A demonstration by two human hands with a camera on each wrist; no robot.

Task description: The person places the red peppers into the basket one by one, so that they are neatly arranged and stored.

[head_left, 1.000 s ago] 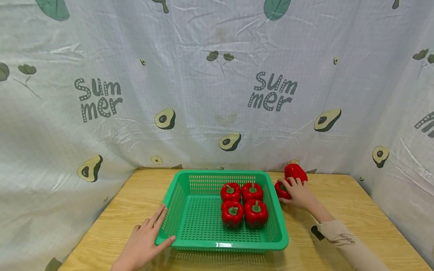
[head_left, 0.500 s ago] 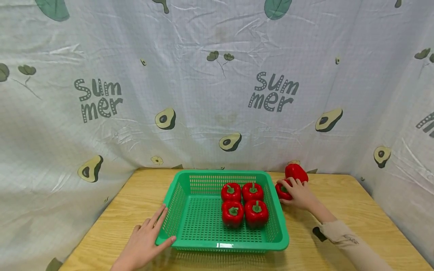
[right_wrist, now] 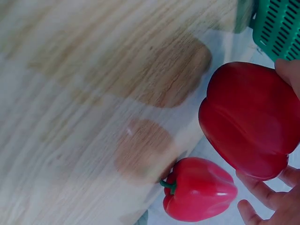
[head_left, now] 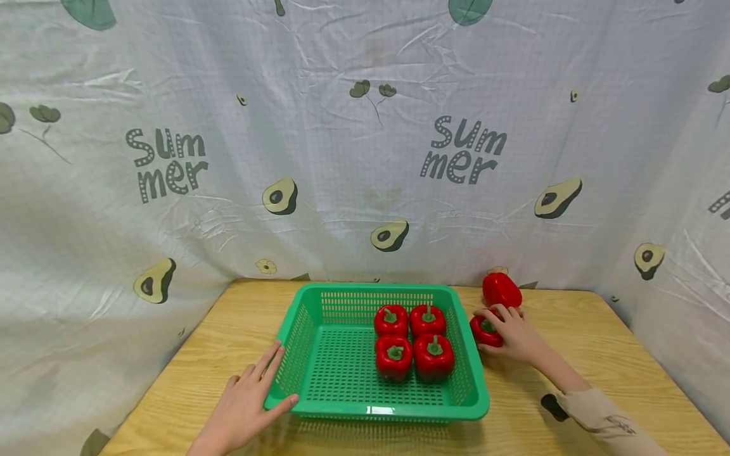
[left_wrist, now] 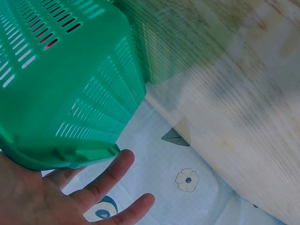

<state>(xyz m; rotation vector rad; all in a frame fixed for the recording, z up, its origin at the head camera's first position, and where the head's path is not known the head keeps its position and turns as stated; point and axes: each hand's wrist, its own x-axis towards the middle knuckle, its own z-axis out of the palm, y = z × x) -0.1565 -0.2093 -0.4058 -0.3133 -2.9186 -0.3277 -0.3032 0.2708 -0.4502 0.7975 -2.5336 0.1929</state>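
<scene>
A green slotted basket (head_left: 376, 411) stands mid-table with several red bell peppers (head_left: 393, 356) grouped in its right half. My left hand (head_left: 251, 396) lies flat on the table against the basket's front left corner (left_wrist: 70, 93), fingers (left_wrist: 110, 176) straight and thumb on the rim. Just outside the basket's right wall, my right hand (head_left: 513, 330) curls round a red pepper (head_left: 486, 330), which looks large in the right wrist view (right_wrist: 248, 117). Another red pepper (head_left: 502, 289) lies on its side behind it, stem (right_wrist: 168, 185) showing.
The wooden table (head_left: 570, 329) is closed in at the back and both sides by a white printed cloth (head_left: 365, 158). The basket's left half holds nothing. A dark mark (head_left: 550, 405) shows on the table near my right sleeve.
My right hand has drawn its pepper a little nearer to me, away from the pepper lying behind. The left hand and the basket stay put.
</scene>
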